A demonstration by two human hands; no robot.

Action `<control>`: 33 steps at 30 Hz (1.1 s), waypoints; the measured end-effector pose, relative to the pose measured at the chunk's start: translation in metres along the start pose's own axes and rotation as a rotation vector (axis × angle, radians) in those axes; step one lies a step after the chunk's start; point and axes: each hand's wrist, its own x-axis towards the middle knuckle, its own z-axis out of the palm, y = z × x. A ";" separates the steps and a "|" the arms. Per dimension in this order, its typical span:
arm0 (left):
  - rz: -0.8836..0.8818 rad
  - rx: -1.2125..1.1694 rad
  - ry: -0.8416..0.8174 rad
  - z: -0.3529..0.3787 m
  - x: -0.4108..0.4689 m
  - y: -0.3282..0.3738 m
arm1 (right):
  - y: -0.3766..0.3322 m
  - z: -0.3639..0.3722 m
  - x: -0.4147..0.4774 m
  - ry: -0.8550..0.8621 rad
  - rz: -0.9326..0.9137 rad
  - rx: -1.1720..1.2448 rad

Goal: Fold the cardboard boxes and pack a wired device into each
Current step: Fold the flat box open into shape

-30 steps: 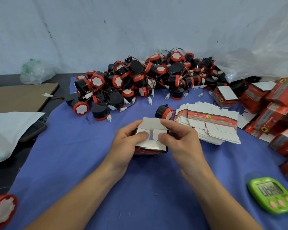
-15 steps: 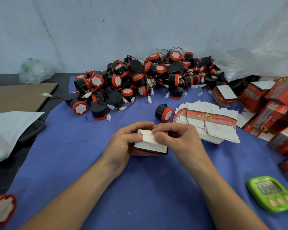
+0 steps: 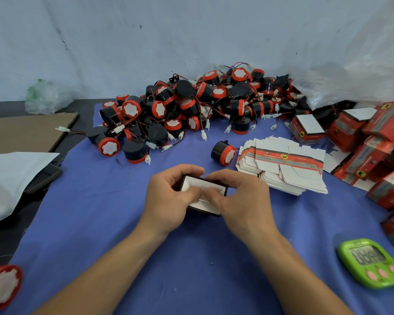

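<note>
A small cardboard box (image 3: pixel 203 185) with a white top flap and dark red sides stands on the blue cloth at the centre. My left hand (image 3: pixel 168 198) grips its left side, thumb pressing on the flap. My right hand (image 3: pixel 239 201) grips its right side, thumb meeting the left thumb on the flap. A stack of flat unfolded boxes (image 3: pixel 282 167) lies just right of my hands. One black and red wired device (image 3: pixel 223 153) lies alone beside that stack. A big pile of the same devices (image 3: pixel 191 110) fills the back of the cloth.
Folded red boxes (image 3: pixel 373 142) are heaped along the right edge. A green timer (image 3: pixel 371 262) lies at the front right. One device (image 3: pixel 2 285) sits at the front left corner. Brown cardboard (image 3: pixel 25 130), a white bag (image 3: pixel 7 178) and a phone (image 3: pixel 43 178) lie at the left.
The open top flaps have been folded down. Both thumbs moved inward and now press the closed white flap; the box sits a little more tilted between my hands.
</note>
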 end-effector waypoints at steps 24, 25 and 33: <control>-0.051 -0.069 0.074 -0.001 0.004 -0.006 | -0.016 0.014 -0.004 -0.085 -0.327 -0.400; -0.090 -0.096 0.089 -0.002 0.006 -0.005 | -0.019 0.017 -0.006 -0.125 -0.379 -0.412; -0.099 0.029 0.173 -0.004 0.004 -0.005 | -0.004 0.009 -0.007 -0.040 -0.416 -0.525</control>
